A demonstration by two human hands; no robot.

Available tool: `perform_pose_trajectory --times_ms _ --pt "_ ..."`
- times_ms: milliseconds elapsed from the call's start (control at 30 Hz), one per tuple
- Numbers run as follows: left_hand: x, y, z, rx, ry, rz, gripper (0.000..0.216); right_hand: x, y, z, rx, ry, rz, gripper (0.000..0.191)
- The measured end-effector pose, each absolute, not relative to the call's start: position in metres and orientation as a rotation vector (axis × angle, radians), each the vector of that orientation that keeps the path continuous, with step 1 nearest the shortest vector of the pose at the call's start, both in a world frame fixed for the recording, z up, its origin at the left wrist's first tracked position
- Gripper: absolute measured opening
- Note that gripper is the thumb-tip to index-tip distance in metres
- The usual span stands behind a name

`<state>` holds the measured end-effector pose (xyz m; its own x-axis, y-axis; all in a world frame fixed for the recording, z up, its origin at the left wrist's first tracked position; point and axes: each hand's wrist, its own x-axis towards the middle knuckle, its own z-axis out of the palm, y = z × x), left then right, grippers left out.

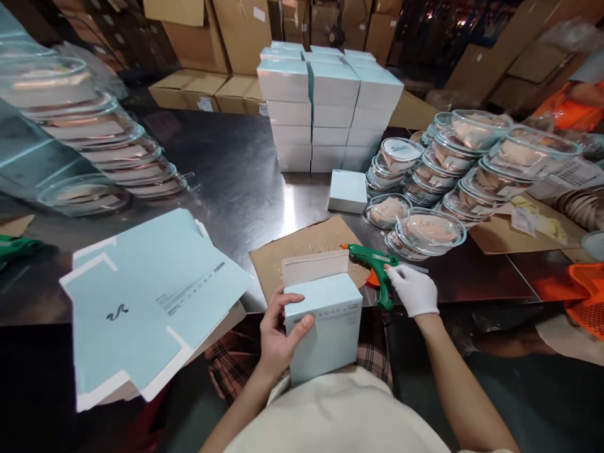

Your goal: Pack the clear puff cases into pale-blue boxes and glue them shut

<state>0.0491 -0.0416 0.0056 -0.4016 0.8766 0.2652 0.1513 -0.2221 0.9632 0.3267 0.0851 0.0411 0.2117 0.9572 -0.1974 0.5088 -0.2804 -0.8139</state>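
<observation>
My left hand (278, 330) grips the left side of a pale blue box (325, 327) held against my body, its white top flap standing open. My right hand (414, 289), in a white glove, is closed around the handle of a green glue gun (372, 259) whose orange tip points left over a brown cardboard sheet (306, 242). The glue gun lies just right of the box's open flap, a short gap away from it.
A stack of flat unfolded blue box blanks (151, 302) lies at my left. Finished blue boxes (330, 107) are piled at the back of the steel table (226, 170), one single box (348, 190) in front. Clear round lidded containers (453, 170) are stacked right and left (108, 145). A person in orange (570, 107) sits far right.
</observation>
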Motion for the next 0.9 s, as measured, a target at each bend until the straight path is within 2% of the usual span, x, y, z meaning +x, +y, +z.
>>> perform_pose_trajectory --times_ms 33,67,133,200,267,333,400,533,633,700,833,867,900 --pt "0.05 -0.041 0.005 1.264 1.452 1.663 0.042 0.319 0.081 0.048 -1.79 -1.395 0.944 0.033" --pt "0.051 -0.04 0.004 1.286 1.417 1.651 0.041 0.308 0.076 0.053 -1.661 -1.442 1.002 0.039" --pt "0.054 -0.038 0.002 1.309 1.34 1.652 0.039 0.286 0.07 0.059 -1.382 -1.496 1.272 0.056" --pt "0.058 -0.034 0.0 1.269 1.294 1.686 0.039 0.271 0.069 0.06 -1.201 -1.471 1.498 0.057" --pt "0.058 -0.029 -0.002 1.159 1.218 1.772 0.045 0.27 0.07 0.059 -1.04 -1.532 1.546 0.059" --pt "0.056 -0.024 -0.003 1.067 1.079 1.848 0.059 0.278 0.07 0.06 -0.785 -1.759 1.508 0.07" --pt "0.051 -0.021 -0.003 1.085 1.001 1.875 0.064 0.286 0.07 0.062 -0.549 -2.029 1.401 0.075" --pt "0.043 -0.022 0.003 1.283 1.147 1.76 0.027 0.285 0.071 0.066 -0.459 -2.321 1.046 0.044" --pt "0.044 -0.024 0.009 1.257 1.174 1.713 0.025 0.281 0.073 0.062 -0.423 -2.364 0.993 0.03" --pt "0.047 -0.022 0.012 1.182 1.208 1.693 0.026 0.282 0.069 0.057 -0.517 -2.34 0.883 0.035" --pt "0.049 -0.008 0.016 0.732 1.407 1.813 0.034 0.289 0.037 0.032 -0.777 -2.141 0.254 0.081" --pt "0.048 -0.003 0.017 0.582 1.409 1.833 0.039 0.291 0.027 0.025 -0.737 -2.172 0.079 0.079" --pt "0.047 0.001 0.019 0.462 1.376 1.826 0.043 0.293 0.018 0.017 -0.652 -2.256 -0.092 0.065"
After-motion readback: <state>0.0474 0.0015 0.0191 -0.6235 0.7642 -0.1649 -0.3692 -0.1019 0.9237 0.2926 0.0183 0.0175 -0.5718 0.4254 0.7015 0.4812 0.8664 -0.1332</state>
